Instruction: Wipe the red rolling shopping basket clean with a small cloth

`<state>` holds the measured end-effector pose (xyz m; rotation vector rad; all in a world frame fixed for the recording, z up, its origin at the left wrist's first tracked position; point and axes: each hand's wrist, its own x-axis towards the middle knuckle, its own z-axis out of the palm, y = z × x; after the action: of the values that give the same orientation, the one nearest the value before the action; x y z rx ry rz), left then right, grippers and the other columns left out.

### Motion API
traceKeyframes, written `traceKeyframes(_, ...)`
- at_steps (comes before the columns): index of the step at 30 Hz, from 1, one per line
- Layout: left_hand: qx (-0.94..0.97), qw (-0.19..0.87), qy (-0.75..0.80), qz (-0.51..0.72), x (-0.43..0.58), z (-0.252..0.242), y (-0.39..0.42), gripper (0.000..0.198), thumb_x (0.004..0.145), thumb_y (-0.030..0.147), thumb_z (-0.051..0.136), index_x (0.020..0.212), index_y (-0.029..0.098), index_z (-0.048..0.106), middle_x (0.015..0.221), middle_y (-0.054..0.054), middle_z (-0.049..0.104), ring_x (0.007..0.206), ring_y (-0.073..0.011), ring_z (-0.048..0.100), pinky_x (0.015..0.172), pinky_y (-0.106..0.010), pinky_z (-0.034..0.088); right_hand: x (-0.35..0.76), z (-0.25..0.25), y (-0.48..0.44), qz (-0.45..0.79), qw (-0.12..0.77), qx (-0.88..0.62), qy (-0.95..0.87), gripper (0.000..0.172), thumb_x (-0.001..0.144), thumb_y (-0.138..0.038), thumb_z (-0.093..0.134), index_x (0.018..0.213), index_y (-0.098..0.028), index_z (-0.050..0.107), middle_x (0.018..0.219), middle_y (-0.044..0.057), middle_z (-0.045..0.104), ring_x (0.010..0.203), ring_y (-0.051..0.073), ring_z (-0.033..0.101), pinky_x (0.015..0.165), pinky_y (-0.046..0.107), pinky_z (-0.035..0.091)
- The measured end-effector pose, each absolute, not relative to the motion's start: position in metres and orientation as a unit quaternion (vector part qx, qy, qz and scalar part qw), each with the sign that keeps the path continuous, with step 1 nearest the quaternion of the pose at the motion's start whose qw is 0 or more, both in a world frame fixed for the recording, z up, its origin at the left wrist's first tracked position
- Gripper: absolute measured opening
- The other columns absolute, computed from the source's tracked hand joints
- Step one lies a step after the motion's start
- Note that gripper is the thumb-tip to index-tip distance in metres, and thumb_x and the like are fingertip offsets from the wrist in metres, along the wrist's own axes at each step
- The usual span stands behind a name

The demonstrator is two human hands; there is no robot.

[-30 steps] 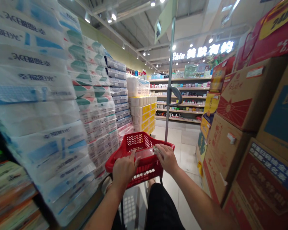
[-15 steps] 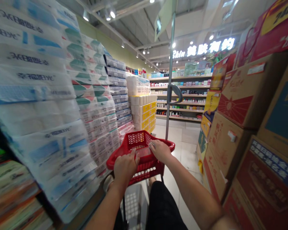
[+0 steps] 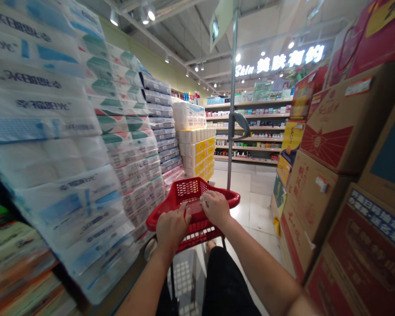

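Note:
A red plastic shopping cart (image 3: 232, 198) with a perforated basket stands right in front of my body, its handle side toward me. My left hand (image 3: 174, 228) is closed on the near rim at the left, thumb and fingers bent over it. On the same rim, farther right, my right hand (image 3: 214, 208) is closed too, its fingers curled toward the middle. Part of the basket's inside is hidden behind both hands. A grey metal pole (image 3: 233, 87) with a grey loop bracket rises just beyond the cart's right side.
Tall stacks of wrapped tissue packs (image 3: 62, 105) line the left. Cardboard boxes (image 3: 329, 131) are piled at the right. Shelves (image 3: 261, 116) of small goods stand at the back under a lit sign (image 3: 279, 61). A pale tiled floor (image 3: 253, 202) runs between the stacks.
The right-hand boxes look slightly larger and farther right, and the view has shifted a little. Both hands stay on the cart rim, the right hand slightly more to the left.

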<state>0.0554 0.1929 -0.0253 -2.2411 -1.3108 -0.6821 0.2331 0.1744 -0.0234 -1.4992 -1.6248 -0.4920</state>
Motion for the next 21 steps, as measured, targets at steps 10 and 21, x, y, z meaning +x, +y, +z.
traceKeyframes(10, -0.809, 0.238, -0.478, -0.245, 0.055, -0.029, 0.193, 0.053, 0.098, 0.043, 0.026, 0.129, 0.016, 0.058, 0.083, -0.012, 0.074, 0.076, -0.0266, 0.067, 0.072, -0.038, 0.039, 0.218, -0.036, 0.161, -0.218, 0.461, -0.583, -0.632, 0.021, 0.093, -0.024, 0.048, 0.103, -0.022, 0.067, 0.106, 0.005, 0.067, 0.103, 0.021, 0.055, 0.096, 0.036, 0.036)
traceKeyframes(21, -0.810, 0.220, -0.474, -0.267, 0.058, -0.029, 0.191, 0.052, 0.097, 0.042, 0.027, 0.128, 0.015, 0.060, 0.086, -0.013, 0.074, 0.078, -0.0262, 0.067, 0.074, -0.038, 0.040, 0.213, -0.007, 0.177, -0.158, 0.345, -0.673, -0.635, 0.023, 0.093, -0.031, 0.049, 0.082, -0.022, 0.067, 0.091, 0.004, 0.068, 0.087, 0.020, 0.056, 0.080, 0.034, 0.038)
